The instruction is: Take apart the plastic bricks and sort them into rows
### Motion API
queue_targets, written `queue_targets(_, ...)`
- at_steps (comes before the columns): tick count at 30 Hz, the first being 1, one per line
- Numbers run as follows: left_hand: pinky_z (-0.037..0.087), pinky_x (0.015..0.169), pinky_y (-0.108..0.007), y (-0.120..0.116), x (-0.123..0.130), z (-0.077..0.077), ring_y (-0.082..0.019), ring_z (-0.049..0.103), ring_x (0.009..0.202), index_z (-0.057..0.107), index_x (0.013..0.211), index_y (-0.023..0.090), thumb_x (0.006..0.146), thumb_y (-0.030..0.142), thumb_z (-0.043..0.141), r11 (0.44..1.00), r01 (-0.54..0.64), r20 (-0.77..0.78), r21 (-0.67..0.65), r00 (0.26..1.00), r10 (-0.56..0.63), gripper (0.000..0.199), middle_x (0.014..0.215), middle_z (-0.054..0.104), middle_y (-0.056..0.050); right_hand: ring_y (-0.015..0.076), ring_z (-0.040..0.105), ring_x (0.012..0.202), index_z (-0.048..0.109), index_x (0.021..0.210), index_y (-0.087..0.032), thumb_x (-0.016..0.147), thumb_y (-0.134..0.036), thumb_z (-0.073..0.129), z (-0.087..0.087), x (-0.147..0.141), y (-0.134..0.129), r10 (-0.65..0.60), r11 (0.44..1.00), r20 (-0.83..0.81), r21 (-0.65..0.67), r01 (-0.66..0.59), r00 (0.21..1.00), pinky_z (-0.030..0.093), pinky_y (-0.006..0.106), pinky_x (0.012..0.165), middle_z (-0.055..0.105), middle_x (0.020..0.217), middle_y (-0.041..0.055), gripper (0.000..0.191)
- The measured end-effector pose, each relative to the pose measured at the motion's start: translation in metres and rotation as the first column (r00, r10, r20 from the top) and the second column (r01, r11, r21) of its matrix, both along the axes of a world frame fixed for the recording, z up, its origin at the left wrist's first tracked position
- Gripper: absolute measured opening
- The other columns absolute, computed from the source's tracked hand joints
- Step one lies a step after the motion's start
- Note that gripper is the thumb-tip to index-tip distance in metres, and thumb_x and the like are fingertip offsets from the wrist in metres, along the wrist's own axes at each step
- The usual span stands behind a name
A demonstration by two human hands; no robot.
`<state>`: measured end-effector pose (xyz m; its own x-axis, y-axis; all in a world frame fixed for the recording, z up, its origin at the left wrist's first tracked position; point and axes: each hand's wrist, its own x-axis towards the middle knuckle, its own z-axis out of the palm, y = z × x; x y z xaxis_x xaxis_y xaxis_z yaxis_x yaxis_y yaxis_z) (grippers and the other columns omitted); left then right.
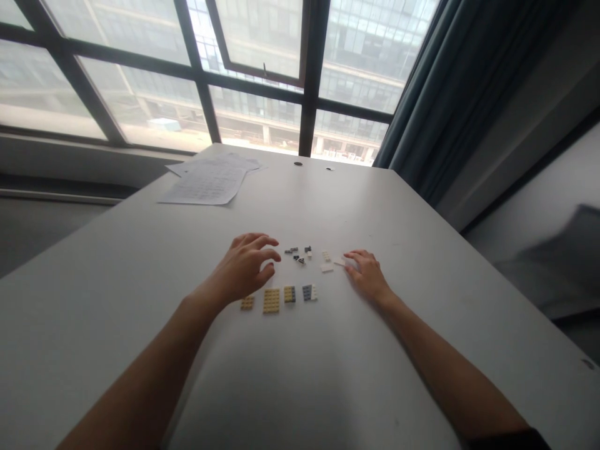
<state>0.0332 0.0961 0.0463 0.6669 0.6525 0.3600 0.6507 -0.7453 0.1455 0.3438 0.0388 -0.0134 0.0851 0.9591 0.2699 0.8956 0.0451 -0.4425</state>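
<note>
My left hand [248,264] hovers with its fingers apart and nothing between them, left of several small dark pieces [294,251]. At the right, my right hand [365,272] has its thumb and fingertips on a thin white piece [340,261]. Beside it lie a cream studded piece [326,255] and a flat white piece [327,267]. Nearer me is a row: a small tan piece [247,304] by my left wrist, a larger tan plate [270,301], a tan-and-grey piece [289,294] and a grey-and-white piece [310,292].
The pieces lie on a white table [281,375]. Printed papers [206,184] overlap at its far left. A dark round spot [298,164] and a small white-and-dark item [330,169] are near the far edge. Windows stand beyond, with a dark curtain [431,94] at the right.
</note>
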Motion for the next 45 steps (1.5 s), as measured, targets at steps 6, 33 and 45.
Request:
queue_targets(6,0.033,0.101,-0.051,0.009,-0.009,-0.008,-0.028,0.051,0.116,0.070,0.090,0.025,0.080,0.026,0.048,0.998,-0.057,-0.032,-0.022,0.998,0.056,0.024,0.116,0.064,-0.005,0.0215,0.054,0.102,0.068,0.105,-0.023,0.088,-0.017,0.052,0.001,-0.007,0.001,0.075,0.996,0.079,-0.051,-0.071,0.994,0.036,0.035,0.090,0.066,0.105,0.0056,0.024)
queue_targets(33,0.034,0.102,-0.048,0.005,-0.006,-0.001,-0.027,0.052,0.115,0.070,0.095,0.027,0.079,0.030,0.051,0.998,-0.017,-0.010,-0.068,1.000,0.017,0.025,0.117,0.064,-0.003,0.0237,0.048,0.114,0.062,0.118,-0.022,0.084,-0.025,0.061,0.014,-0.019,0.041,0.159,0.982,0.084,-0.112,-0.149,0.984,0.036,0.038,0.098,0.057,0.122,0.0084,0.034)
queue_targets(45,0.033,0.102,-0.049,0.008,-0.013,-0.006,-0.027,0.051,0.117,0.068,0.105,0.026,0.082,0.034,0.046,0.975,-0.136,-0.184,-0.175,0.978,0.103,0.033,0.123,0.062,-0.006,0.0230,0.048,0.113,0.066,0.108,-0.027,0.085,-0.020,0.060,0.017,-0.063,0.051,0.366,0.930,0.185,-0.088,-0.356,0.912,0.035,0.041,0.096,0.060,0.120,0.0044,0.025)
